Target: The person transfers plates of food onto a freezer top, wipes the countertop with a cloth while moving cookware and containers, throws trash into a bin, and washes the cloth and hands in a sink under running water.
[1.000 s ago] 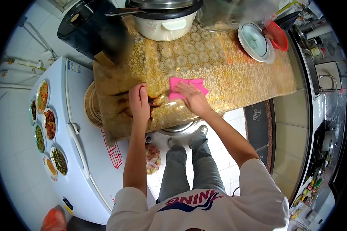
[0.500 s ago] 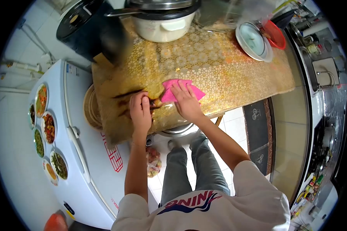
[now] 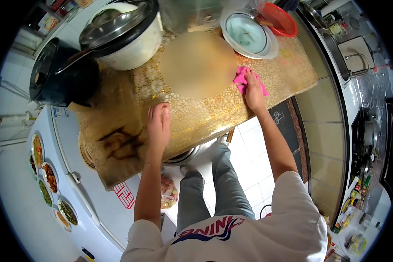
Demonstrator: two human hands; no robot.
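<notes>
A pink cloth [image 3: 249,83] is pressed flat under the right hand [image 3: 252,89], fingers spread, upper right of the frame beside a white plate [image 3: 248,34]. The counter [image 3: 205,118] (gold-patterned covering) is steadied by the left hand [image 3: 158,124], laid open-palmed at centre.

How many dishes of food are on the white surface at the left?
5 dishes, in a curved row along the white surface. Another partly shows at the edge.
</notes>
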